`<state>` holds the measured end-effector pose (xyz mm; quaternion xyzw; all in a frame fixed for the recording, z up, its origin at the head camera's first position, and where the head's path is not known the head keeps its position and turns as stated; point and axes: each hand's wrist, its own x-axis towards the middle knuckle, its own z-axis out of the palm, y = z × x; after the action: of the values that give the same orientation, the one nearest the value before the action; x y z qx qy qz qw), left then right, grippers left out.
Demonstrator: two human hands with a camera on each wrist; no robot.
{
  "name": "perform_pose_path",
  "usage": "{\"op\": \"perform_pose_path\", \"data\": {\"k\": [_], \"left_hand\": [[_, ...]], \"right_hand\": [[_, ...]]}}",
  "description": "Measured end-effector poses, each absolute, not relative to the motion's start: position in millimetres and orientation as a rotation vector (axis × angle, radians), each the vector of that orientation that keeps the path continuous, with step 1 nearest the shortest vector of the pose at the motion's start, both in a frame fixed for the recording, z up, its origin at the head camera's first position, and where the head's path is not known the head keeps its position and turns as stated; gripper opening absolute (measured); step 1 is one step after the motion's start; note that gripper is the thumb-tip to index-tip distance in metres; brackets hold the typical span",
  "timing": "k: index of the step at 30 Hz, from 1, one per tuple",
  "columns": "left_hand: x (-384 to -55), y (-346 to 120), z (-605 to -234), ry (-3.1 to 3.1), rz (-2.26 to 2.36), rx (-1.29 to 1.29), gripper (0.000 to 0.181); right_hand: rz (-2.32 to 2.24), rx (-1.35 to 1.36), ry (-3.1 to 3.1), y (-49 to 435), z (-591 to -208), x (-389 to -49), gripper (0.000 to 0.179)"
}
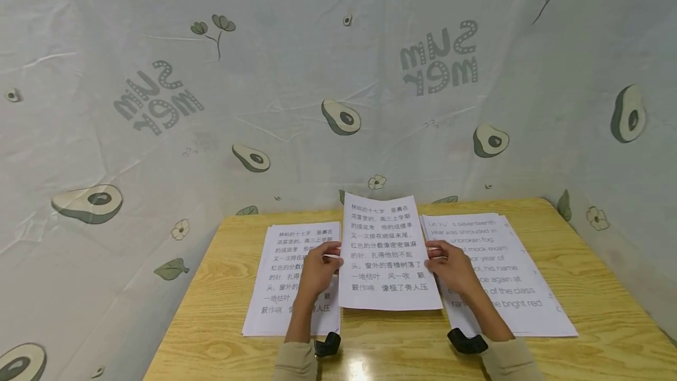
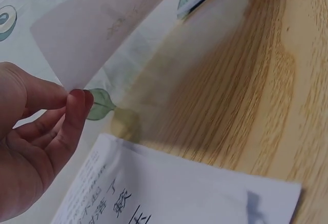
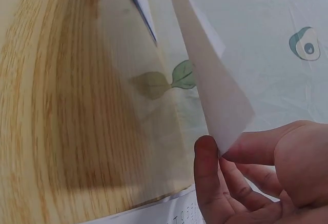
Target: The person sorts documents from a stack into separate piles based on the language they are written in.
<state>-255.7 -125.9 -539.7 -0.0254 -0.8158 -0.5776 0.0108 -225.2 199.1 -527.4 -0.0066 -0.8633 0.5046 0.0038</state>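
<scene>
A sheet of paper [image 1: 382, 251] with printed Chinese text is held up above the middle of the table by both hands. My left hand [image 1: 317, 269] pinches its left edge between thumb and fingers, as the left wrist view also shows at the sheet's corner [image 2: 77, 75]. On the opposite edge, my right hand [image 1: 452, 266] pinches the paper the same way; in the right wrist view the sheet [image 3: 215, 96] is seen nearly edge-on. Below the left hand lies a stack of Chinese-text pages [image 1: 264, 287]. Under the right hand is a stack of English-text pages [image 1: 520, 275].
The stacks lie on a wood-grain table [image 1: 211, 310], one on each side of the held sheet. Behind the table's far edge hangs a pale cloth [image 1: 296, 63] printed with avocados and leaves. A black wrist device [image 1: 467, 341] sits by the right sleeve.
</scene>
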Motion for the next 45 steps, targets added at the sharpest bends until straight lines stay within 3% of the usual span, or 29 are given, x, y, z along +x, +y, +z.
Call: {"op": "perform_pose_path", "data": {"k": [14, 45], "left_hand": [[-248, -161, -541, -2.536, -1.798, -0.045, 0.038], [-233, -278, -551, -2.547, -1.568, 0.208, 0.038]], "right_hand": [[1.910, -0.020, -2.591, 169, -520, -222, 0.053], [2.051, 0.134, -2.542, 42, -549, -235, 0.052]]}}
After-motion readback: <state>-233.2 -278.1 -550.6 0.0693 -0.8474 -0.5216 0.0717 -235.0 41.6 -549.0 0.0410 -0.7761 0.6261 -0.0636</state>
